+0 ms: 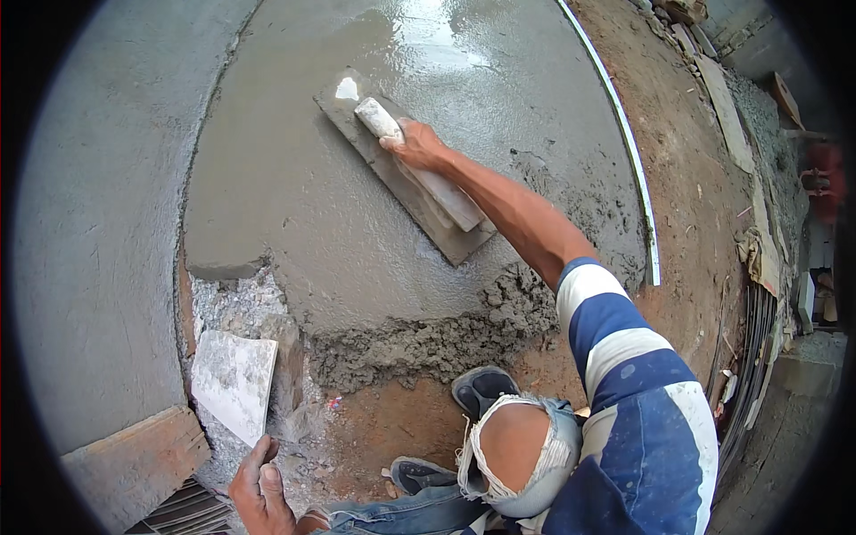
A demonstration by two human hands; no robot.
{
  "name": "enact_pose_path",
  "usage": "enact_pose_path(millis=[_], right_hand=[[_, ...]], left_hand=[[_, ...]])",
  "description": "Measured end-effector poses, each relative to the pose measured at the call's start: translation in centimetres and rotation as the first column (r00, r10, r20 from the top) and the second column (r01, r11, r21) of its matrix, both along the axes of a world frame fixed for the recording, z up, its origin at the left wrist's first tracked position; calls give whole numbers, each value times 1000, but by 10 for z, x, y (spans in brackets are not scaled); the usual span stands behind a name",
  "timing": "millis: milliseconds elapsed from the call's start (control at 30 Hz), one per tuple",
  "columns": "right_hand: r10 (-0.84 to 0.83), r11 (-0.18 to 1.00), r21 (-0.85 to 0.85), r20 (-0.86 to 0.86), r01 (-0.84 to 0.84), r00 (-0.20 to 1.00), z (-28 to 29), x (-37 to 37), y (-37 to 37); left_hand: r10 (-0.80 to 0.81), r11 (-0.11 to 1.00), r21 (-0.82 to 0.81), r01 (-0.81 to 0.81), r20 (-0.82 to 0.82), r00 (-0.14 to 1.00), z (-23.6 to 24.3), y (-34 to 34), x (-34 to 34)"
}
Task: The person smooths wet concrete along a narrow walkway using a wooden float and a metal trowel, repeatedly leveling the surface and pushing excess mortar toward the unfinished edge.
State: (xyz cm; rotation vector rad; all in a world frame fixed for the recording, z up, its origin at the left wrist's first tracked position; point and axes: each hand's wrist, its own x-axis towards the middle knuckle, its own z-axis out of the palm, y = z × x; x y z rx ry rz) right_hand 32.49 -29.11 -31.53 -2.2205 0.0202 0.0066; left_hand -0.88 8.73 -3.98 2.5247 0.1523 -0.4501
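Observation:
My right hand [414, 146] is wrapped round the pale, cement-caked handle of a long concrete float [392, 183]. The float's flat board lies slantwise on the wet grey concrete [312, 241], its near end pointing down and right. At the lower left, my left hand [262, 489] has its fingers loosely bent and apart, with nothing seen in it. Its fingertips are by the lowest corner of a white, dirty tile piece [234, 379]; I cannot tell whether they touch. The rough, lumpy edge of the concrete [428, 348] lies in front of my shoes.
A hardened slab [107, 223] borders the wet concrete on the left. Along its right side runs a thin white edge strip [624, 134], with reddish soil [660, 107] beyond. A wooden board [138, 464] lies at the lower left. Planks [724, 116] and thin rods [749, 357] lie far right.

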Motion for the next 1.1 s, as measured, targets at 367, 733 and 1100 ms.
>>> enact_pose_path(millis=[367,733,1100], right_hand=[[-234,962,-157,-64,222,970,-20,91,-52],[-592,781,-250,-9,572,806,-25,54,-192],[-805,589,-130,-11,797,593,-47,-111,-258]], left_hand=[[1,1000,-24,-2,-37,999,-25,9,31],[-38,999,-36,36,-65,997,-32,14,42],[-150,986,-72,150,14,989,-14,13,15]])
